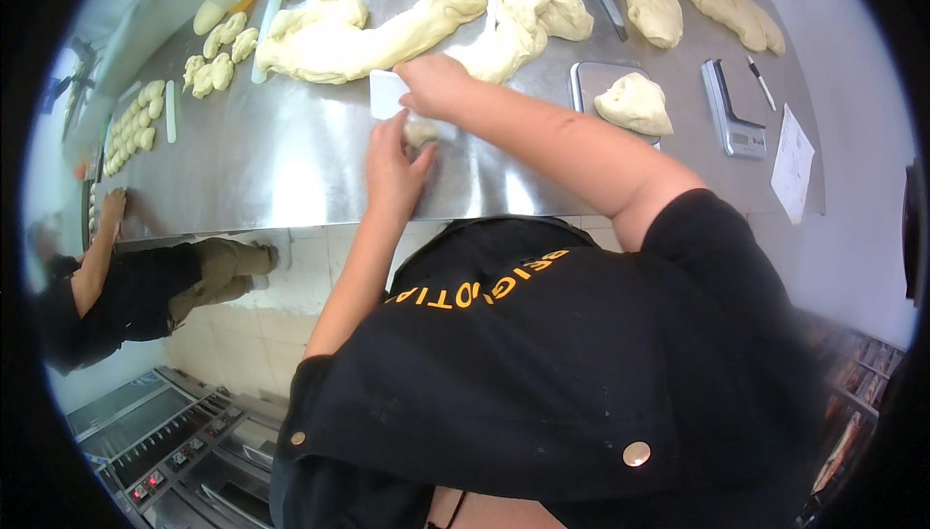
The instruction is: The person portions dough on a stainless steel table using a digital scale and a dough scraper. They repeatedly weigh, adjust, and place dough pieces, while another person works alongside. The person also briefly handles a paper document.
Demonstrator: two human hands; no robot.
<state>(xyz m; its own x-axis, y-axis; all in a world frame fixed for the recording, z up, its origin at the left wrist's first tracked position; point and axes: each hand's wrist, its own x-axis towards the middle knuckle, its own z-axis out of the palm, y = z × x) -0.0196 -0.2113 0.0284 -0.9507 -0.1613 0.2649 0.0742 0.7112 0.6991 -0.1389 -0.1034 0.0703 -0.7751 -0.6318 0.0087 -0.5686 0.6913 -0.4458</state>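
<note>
My right hand [436, 86] grips a white plastic dough scraper [386, 95] beside the front edge of the large dough pieces. Just below it, my left hand [394, 155] has thumb and fingers apart around a small, blurred dough piece [420, 132]; whether it grips the piece is unclear. A long dough roll [363, 49] lies beyond both hands, with a folded dough mass [530, 27] to its right, partly behind my right forearm. On a kitchen scale [577, 89] to the right rests a dough lump [633, 104].
The steel worktable [290, 158] also bears a second scale [734, 107], a black-and-white marker [761, 83], a paper sheet [793, 158], a knife [604, 2] and small dough balls [134, 126] at left. A co-worker [123, 296] stands at the table's left end.
</note>
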